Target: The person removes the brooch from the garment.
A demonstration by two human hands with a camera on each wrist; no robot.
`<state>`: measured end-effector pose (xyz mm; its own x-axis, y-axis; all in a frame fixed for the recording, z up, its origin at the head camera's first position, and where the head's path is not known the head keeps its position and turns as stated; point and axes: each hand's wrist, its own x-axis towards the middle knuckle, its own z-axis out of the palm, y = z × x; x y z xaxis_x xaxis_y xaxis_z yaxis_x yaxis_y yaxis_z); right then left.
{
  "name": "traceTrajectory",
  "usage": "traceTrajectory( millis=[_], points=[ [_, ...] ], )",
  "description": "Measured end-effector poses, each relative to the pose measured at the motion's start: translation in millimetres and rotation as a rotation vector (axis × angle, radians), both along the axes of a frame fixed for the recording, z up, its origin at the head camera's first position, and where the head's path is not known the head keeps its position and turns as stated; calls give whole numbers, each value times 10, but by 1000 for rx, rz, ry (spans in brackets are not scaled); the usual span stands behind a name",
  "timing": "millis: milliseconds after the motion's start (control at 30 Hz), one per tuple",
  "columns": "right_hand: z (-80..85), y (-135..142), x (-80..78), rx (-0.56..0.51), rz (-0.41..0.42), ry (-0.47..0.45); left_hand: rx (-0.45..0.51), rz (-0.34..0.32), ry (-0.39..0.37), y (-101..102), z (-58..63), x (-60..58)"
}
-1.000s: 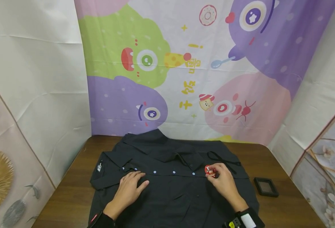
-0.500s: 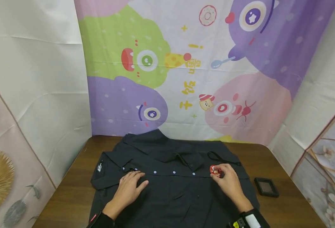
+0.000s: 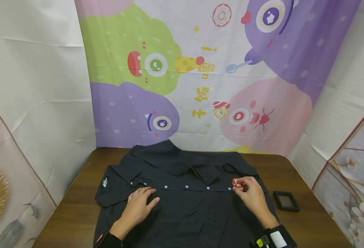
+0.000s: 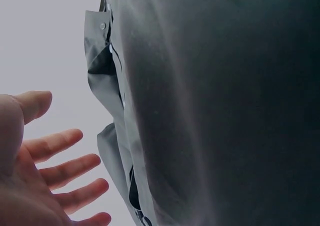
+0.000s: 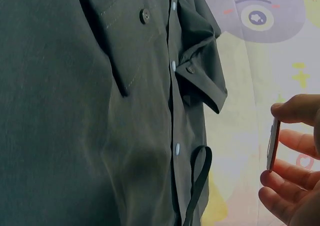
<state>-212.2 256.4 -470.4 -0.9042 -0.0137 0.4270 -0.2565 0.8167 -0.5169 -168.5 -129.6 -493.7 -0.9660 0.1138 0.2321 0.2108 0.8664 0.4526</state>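
A dark button-up shirt [image 3: 182,206] lies spread out, its row of pale buttons [image 3: 186,186] running across the head view. Above that row, toward the right, my right hand [image 3: 253,195] pinches a round red badge [image 3: 237,184] between thumb and fingers. The right wrist view shows the badge [image 5: 273,145] edge-on, thin as a disc, with the fingertips along its edge. My left hand [image 3: 139,206] is over the left part of the shirt, near the button row, fingers spread and holding nothing. Its loose fingers [image 4: 70,173] also show in the left wrist view.
A small black square frame [image 3: 286,201] lies on the brown table [image 3: 312,224], right of the shirt. A black cord loop [image 3: 231,168] rests on the shirt's upper right. Behind the table hangs a cartoon-print cloth [image 3: 197,131].
My right hand has slid right along the button row with the badge, and another pale button now shows beside it. My left hand keeps its place on the shirt; the head view has shifted slightly.
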Motion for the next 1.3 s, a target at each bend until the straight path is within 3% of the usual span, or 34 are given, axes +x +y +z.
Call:
traceTrajectory(
  millis=[367, 667, 1000, 1300],
  points=[
    [-55, 160, -35, -9, -29, -19, 0, 2, -8, 18, 15, 16],
    [-71, 300, -44, 8, -48, 27, 6, -10, -9, -4, -16, 21],
    [-5, 389, -42, -4, -64, 4, 15, -27, -21, -17, -15, 15],
    [-3, 494, -43, 13, -91, -18, 11, -74, -89, -46, 1, 22]
  ],
)
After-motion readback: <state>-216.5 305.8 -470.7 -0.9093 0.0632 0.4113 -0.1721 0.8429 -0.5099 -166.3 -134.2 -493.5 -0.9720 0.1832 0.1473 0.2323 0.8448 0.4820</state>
